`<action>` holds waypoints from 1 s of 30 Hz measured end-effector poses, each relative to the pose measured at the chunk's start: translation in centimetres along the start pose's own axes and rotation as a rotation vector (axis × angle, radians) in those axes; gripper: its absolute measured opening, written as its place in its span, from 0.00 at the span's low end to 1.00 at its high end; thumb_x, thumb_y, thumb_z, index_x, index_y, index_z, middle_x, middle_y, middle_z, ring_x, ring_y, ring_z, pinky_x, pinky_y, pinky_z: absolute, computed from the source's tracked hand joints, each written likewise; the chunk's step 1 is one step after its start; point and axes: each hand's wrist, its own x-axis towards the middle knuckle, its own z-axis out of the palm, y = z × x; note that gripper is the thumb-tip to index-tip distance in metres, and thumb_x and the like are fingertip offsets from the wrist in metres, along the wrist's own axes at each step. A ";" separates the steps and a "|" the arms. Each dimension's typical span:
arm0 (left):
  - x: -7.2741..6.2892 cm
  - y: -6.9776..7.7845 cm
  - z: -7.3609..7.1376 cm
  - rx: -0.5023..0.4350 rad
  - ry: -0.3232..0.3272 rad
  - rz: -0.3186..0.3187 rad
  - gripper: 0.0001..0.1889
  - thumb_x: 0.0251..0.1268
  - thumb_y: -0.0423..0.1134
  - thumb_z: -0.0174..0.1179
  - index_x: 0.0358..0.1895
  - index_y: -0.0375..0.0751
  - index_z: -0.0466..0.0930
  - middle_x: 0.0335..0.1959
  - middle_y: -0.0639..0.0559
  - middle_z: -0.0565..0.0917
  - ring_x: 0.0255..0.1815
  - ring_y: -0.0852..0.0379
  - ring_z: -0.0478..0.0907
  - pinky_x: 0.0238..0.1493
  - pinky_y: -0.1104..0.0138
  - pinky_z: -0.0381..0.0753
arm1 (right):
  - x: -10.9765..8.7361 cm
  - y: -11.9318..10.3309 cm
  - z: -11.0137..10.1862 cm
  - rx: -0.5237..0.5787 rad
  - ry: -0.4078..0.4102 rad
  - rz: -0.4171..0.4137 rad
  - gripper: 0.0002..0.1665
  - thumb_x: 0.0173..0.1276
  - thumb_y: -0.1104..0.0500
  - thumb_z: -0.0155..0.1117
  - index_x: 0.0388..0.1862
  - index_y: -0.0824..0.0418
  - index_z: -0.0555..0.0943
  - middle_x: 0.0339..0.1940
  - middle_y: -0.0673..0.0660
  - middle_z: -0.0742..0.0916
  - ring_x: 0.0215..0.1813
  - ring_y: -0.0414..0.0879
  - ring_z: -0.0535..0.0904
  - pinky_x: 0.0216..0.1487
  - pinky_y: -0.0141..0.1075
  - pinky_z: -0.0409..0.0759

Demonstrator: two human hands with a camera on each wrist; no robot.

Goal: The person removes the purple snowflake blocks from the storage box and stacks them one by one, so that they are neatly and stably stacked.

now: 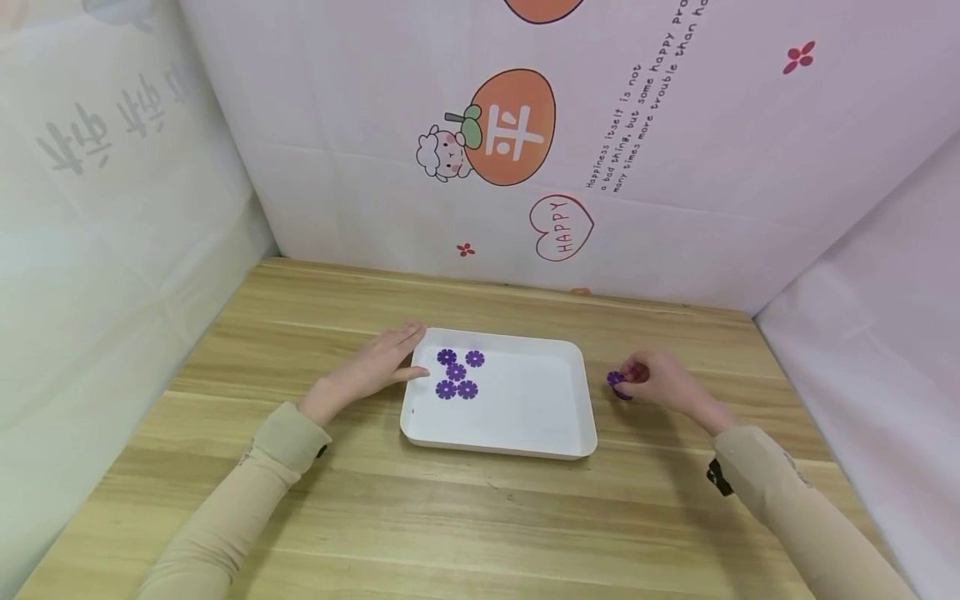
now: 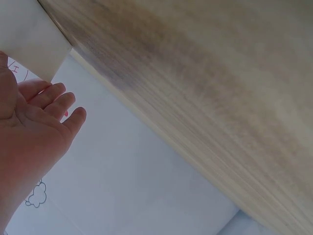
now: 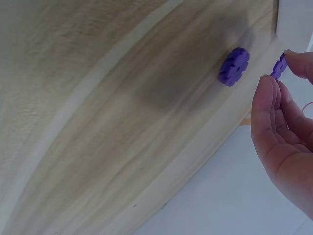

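Note:
My right hand (image 1: pixel 660 381) pinches a purple notched, flower-shaped disc (image 3: pixel 279 66) between thumb and fingertips, to the right of the tray. Another purple disc (image 3: pixel 234 66), thick like a small stack, lies on the table just under it. Several more flat purple discs (image 1: pixel 456 372) lie in the left part of a shallow white tray (image 1: pixel 498 448). My left hand (image 1: pixel 378 364) rests at the tray's back left corner, its fingers extended along the rim and the thumb reaching over the left edge. In the left wrist view, the left hand (image 2: pixel 36 117) is beside the tray's pale wall (image 2: pixel 36 39).
The wooden table (image 1: pixel 480 517) runs on all sides of the tray. A white printed cloth (image 1: pixel 360 167) hangs behind it, and pale cloth walls (image 1: pixel 112 292) stand at the left and right edges.

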 end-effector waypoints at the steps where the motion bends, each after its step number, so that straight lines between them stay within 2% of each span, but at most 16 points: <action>1: 0.0 0.0 0.0 0.000 0.000 -0.001 0.42 0.71 0.56 0.56 0.75 0.28 0.54 0.78 0.32 0.57 0.79 0.36 0.56 0.80 0.44 0.55 | -0.1 0.2 0.0 0.001 0.000 0.005 0.13 0.58 0.63 0.74 0.37 0.71 0.83 0.32 0.60 0.88 0.34 0.42 0.81 0.35 0.25 0.80; 14: 0.1 -0.3 0.3 0.006 0.011 0.006 0.43 0.71 0.57 0.56 0.76 0.29 0.54 0.78 0.33 0.57 0.79 0.36 0.56 0.80 0.44 0.56 | -0.7 1.9 0.6 -0.049 0.004 0.039 0.14 0.59 0.61 0.74 0.37 0.70 0.82 0.32 0.60 0.87 0.34 0.43 0.81 0.33 0.25 0.79; 30: 0.0 -0.3 0.1 0.007 0.008 0.006 0.43 0.70 0.57 0.56 0.76 0.29 0.54 0.78 0.33 0.58 0.79 0.36 0.56 0.79 0.43 0.57 | -0.7 2.2 1.0 -0.036 -0.006 0.061 0.13 0.61 0.62 0.72 0.39 0.70 0.82 0.34 0.61 0.88 0.37 0.47 0.84 0.35 0.27 0.81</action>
